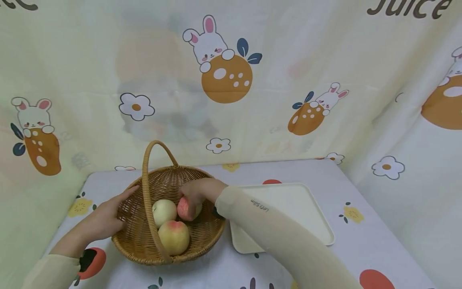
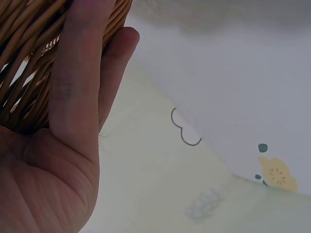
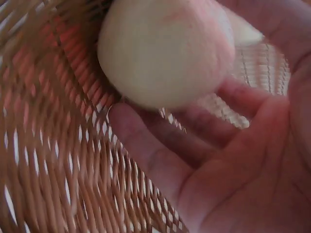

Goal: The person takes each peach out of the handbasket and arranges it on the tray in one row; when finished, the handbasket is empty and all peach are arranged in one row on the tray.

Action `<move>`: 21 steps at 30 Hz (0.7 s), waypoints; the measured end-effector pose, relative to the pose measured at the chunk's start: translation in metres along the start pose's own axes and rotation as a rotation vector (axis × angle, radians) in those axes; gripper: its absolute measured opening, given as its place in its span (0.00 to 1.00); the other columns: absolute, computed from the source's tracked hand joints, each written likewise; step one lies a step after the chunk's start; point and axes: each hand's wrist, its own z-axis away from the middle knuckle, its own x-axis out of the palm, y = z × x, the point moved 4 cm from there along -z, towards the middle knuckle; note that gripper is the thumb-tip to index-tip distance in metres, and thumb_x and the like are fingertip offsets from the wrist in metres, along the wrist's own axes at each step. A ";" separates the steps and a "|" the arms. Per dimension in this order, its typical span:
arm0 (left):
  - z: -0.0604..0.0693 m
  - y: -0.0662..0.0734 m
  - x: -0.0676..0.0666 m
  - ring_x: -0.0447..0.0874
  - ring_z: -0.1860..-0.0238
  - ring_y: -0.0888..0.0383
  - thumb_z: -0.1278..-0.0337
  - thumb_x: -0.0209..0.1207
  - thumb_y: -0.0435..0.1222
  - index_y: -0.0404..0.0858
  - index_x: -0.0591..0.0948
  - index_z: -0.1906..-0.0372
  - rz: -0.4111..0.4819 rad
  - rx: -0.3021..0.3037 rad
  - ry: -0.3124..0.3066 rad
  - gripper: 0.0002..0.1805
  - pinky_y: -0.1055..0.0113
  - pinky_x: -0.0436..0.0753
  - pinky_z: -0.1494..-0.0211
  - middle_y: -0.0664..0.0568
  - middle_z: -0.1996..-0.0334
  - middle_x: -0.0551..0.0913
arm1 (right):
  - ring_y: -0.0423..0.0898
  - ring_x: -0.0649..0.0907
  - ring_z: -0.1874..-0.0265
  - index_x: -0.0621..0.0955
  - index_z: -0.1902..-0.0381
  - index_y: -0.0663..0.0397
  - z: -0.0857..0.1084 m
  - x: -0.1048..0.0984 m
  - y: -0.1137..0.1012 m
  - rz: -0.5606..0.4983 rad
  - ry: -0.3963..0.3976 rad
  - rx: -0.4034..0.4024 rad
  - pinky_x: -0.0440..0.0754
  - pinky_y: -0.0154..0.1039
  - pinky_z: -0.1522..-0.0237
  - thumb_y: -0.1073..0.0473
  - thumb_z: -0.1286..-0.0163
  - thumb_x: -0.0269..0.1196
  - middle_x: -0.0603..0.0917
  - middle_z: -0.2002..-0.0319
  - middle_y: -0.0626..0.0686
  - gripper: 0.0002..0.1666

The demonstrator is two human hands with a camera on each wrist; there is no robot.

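Observation:
A brown wicker basket [image 1: 140, 257] with an arched handle stands on the table. My left hand [image 1: 104, 218] grips its left side; in the left wrist view, fingers [image 2: 77, 82] lie against the weave. Inside the basket, my right hand [image 1: 198, 190] holds a pink and pale peach [image 1: 183, 208]. The right wrist view shows this peach [image 3: 165, 53] between thumb and curled fingers, close to the wicker wall. Beside it sit a pale whitish round fruit [image 1: 165, 212] and, nearer the front, a yellow peach [image 1: 174, 239] with a red blush.
A white rectangular tray [image 1: 306, 212] lies right of the basket, partly under my right forearm. The patterned tablecloth [image 1: 346, 249] covers the table. A printed curtain [image 1: 274, 120] hangs behind and at both sides.

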 end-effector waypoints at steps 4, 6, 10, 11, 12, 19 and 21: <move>0.002 0.000 0.000 0.64 0.35 0.24 0.63 0.60 0.18 0.36 0.54 0.20 0.012 -0.002 0.004 0.56 0.54 0.78 0.59 0.21 0.29 0.59 | 0.42 0.78 0.50 0.78 0.42 0.49 -0.002 0.005 -0.010 0.183 0.024 0.005 0.75 0.37 0.47 0.49 0.42 0.74 0.81 0.49 0.46 0.31; 0.002 0.001 0.001 0.65 0.35 0.24 0.63 0.59 0.17 0.36 0.54 0.20 0.015 0.000 0.006 0.56 0.54 0.78 0.59 0.21 0.30 0.59 | 0.42 0.78 0.55 0.78 0.48 0.49 -0.001 0.005 -0.013 0.240 0.040 0.020 0.76 0.38 0.51 0.47 0.42 0.72 0.81 0.54 0.46 0.27; 0.003 0.000 0.002 0.68 0.37 0.26 0.63 0.61 0.18 0.35 0.55 0.20 0.012 0.012 0.014 0.56 0.51 0.79 0.57 0.21 0.30 0.60 | 0.43 0.77 0.61 0.78 0.54 0.48 0.002 0.002 -0.011 0.239 0.061 0.050 0.77 0.38 0.56 0.47 0.43 0.73 0.80 0.60 0.45 0.23; 0.003 0.000 0.002 0.68 0.38 0.26 0.63 0.61 0.18 0.35 0.55 0.20 0.010 0.014 0.016 0.56 0.51 0.79 0.57 0.21 0.31 0.61 | 0.43 0.78 0.60 0.78 0.54 0.48 0.003 -0.001 -0.010 0.224 0.071 0.057 0.77 0.38 0.56 0.47 0.43 0.74 0.81 0.60 0.45 0.24; 0.003 -0.001 0.002 0.69 0.38 0.26 0.63 0.61 0.18 0.35 0.55 0.20 0.008 0.016 0.017 0.56 0.50 0.79 0.57 0.21 0.31 0.61 | 0.43 0.78 0.59 0.78 0.53 0.48 0.006 -0.005 -0.009 0.204 0.082 0.054 0.77 0.38 0.56 0.48 0.44 0.74 0.81 0.59 0.45 0.24; 0.003 -0.003 0.001 0.69 0.38 0.26 0.63 0.61 0.18 0.37 0.54 0.20 0.014 0.000 0.009 0.56 0.50 0.80 0.57 0.21 0.31 0.61 | 0.41 0.79 0.53 0.78 0.40 0.42 0.040 -0.043 -0.002 -0.008 0.166 -0.046 0.76 0.39 0.53 0.47 0.45 0.75 0.81 0.50 0.43 0.34; 0.003 -0.004 0.001 0.68 0.38 0.25 0.62 0.61 0.18 0.37 0.53 0.20 0.015 -0.006 0.006 0.57 0.50 0.80 0.57 0.21 0.30 0.61 | 0.41 0.78 0.53 0.78 0.39 0.40 0.056 -0.053 0.004 -0.064 0.182 -0.092 0.76 0.40 0.52 0.46 0.44 0.75 0.81 0.49 0.42 0.35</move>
